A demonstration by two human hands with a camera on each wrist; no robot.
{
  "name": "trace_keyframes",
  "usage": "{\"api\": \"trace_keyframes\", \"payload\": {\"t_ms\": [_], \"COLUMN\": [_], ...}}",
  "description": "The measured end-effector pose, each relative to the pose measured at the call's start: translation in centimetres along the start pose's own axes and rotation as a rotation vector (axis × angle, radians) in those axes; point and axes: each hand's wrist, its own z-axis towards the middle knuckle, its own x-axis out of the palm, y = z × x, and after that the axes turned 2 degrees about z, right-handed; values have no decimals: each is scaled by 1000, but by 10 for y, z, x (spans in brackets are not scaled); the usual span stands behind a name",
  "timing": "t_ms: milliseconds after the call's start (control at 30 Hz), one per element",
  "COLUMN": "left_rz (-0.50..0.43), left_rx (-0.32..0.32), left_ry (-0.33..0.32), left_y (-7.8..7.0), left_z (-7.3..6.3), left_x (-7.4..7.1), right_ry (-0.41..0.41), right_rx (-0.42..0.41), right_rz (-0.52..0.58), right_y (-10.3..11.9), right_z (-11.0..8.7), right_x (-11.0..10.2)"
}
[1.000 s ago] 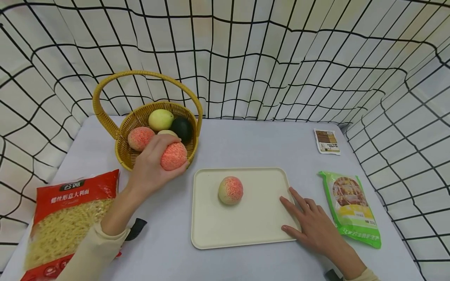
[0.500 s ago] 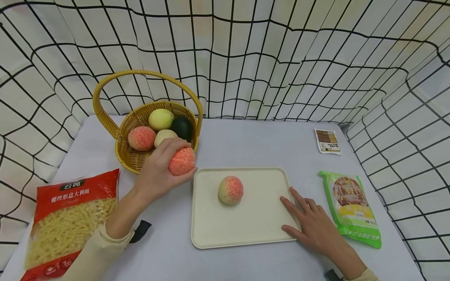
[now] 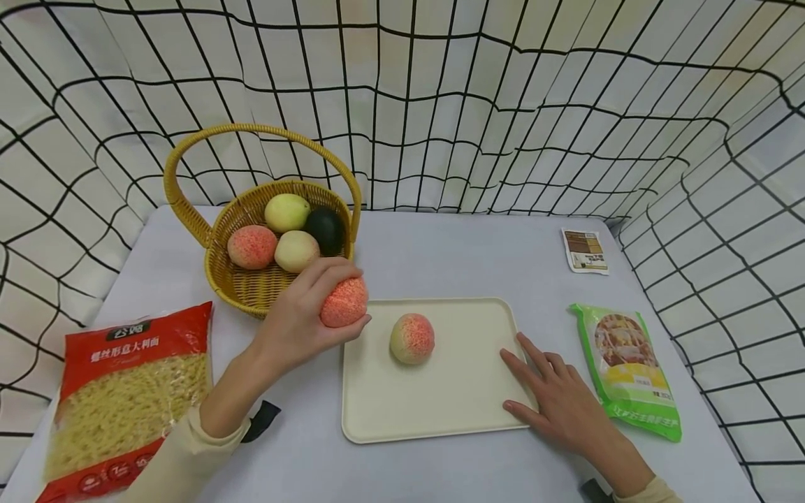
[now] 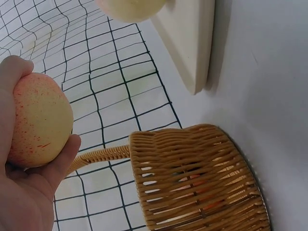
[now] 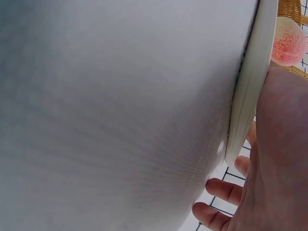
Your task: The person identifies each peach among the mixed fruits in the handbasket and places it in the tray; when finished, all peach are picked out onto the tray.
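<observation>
A pink, speckled peach (image 3: pixel 344 303) is gripped in my left hand (image 3: pixel 295 318), held between the front right of the wicker basket (image 3: pixel 242 299) and the tray's back left corner. The left wrist view shows the paler yellow side of this peach (image 4: pixel 45 120) between thumb and fingers. On the cream tray (image 3: pixel 440 402) sits a second peach (image 3: pixel 412 339), pink on its right side. My right hand (image 3: pixel 560 402) rests with spread fingers on the tray's right edge. In the right wrist view the right hand (image 5: pixel 281 159) lies along the tray rim (image 5: pixel 248 96).
Inside the basket lie a pink peach (image 3: pixel 252 246), a yellow-green fruit (image 3: pixel 287 212), a pale fruit (image 3: pixel 297 251) and a dark green fruit (image 3: pixel 325 230). A pasta bag (image 3: pixel 132 398) lies left; a green packet (image 3: pixel 629 370) and small sachet (image 3: pixel 585 252) lie right. Black netting (image 3: pixel 409 101) surrounds the table.
My left hand has carried the peach rightward and toward me, out from over the basket to the tray's corner. The pale fruit is now uncovered. My right hand has stayed put.
</observation>
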Motion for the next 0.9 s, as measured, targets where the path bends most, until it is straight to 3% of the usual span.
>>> {"api": "trace_keyframes", "payload": {"t_ms": [333,900], "left_rz": [-27,-59], "left_rx": [39,73], "left_ry": [10,85], "left_y": [-10,-27], "left_z": [-1,-8], "left_x": [5,21], "right_ry": [11,17], "right_rx": [7,13], "right_rz": [7,1], "right_y": [1,1], "right_z": [1,0], "right_x": [-2,-2]}}
